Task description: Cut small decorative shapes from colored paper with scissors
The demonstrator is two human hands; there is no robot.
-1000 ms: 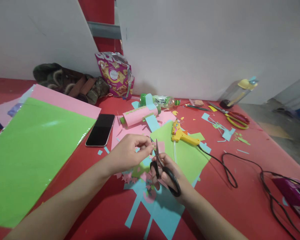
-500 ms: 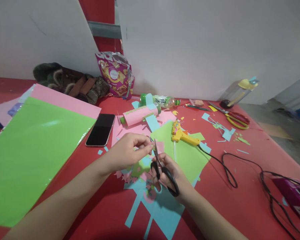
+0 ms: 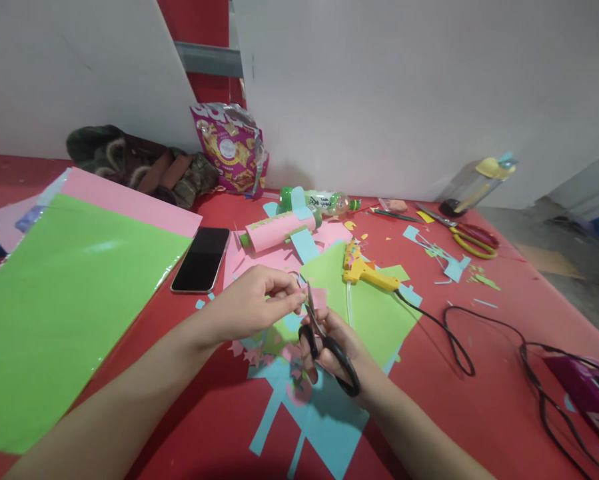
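Note:
My right hand (image 3: 339, 343) is closed around the black-handled scissors (image 3: 336, 360), fingers through the loops, blades pointing up and away from me. The blades meet the fingertips of my left hand (image 3: 259, 300), which is closed in a pinch. Whatever it pinches is too small and too hidden to name. Below both hands lie pink paper scraps (image 3: 266, 357), a green sheet (image 3: 384, 333) and a cut blue sheet (image 3: 329, 427). Just beyond them rests a pink paper-wrapped roll (image 3: 274, 232) with green ends and blue strips on it.
A yellow glue gun (image 3: 372, 275) lies right of my hands, its black cord (image 3: 459, 347) trailing right. On the left are a phone (image 3: 200, 260) and a large green sheet pack (image 3: 79, 300). Farther back are a green bottle (image 3: 324, 201), a snack bag (image 3: 232, 153) and larger scissors (image 3: 472, 240).
The scissor blades have opened slightly and the handles have shifted a little. My left hand has barely moved, still pinching at the blade tips.

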